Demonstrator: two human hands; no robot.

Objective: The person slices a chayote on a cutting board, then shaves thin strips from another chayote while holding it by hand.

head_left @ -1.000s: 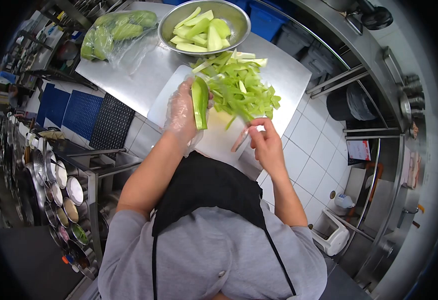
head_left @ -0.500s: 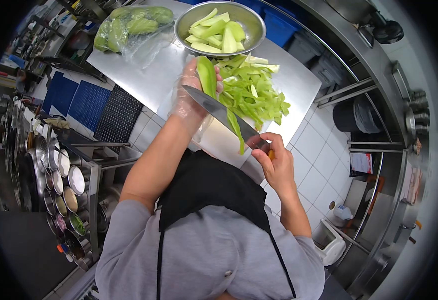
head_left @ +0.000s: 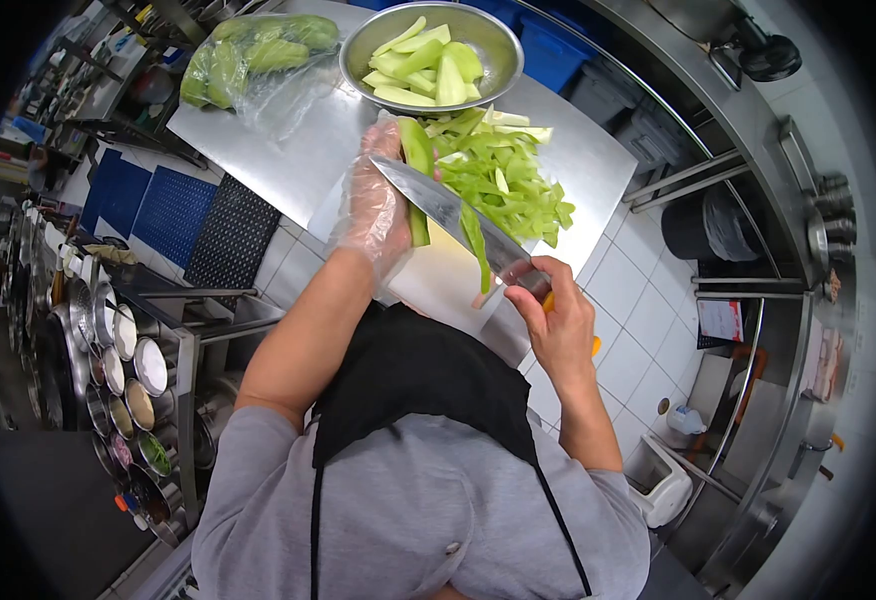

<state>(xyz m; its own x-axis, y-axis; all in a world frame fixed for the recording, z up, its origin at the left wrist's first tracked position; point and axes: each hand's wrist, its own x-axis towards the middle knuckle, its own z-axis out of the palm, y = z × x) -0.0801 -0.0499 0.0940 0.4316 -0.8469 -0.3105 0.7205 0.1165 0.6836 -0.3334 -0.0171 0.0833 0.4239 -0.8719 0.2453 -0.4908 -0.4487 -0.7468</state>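
My left hand [head_left: 373,205], in a clear plastic glove, is closed around a long green vegetable piece [head_left: 417,147]. My right hand [head_left: 554,305] grips a large knife [head_left: 450,212] near its handle, with the blade crossing over the vegetable and its tip near my left hand. A thin green peel strip [head_left: 475,240] clings to the blade. Beneath the hands lies a pale cutting board [head_left: 440,284]. A heap of green peelings [head_left: 513,180] is on the steel table to the right of the vegetable.
On the steel table [head_left: 598,150] stand a metal bowl [head_left: 506,62] of pale green pieces and a plastic bag [head_left: 258,62] of green vegetables. A rack of ingredient containers [head_left: 150,366] is at the left. A black bin [head_left: 693,228] stands at the right.
The vegetable piece has turned in my left hand, and its lower end now shows below the blade. The knife has shifted slightly right at its handle end. The view has moved a little.
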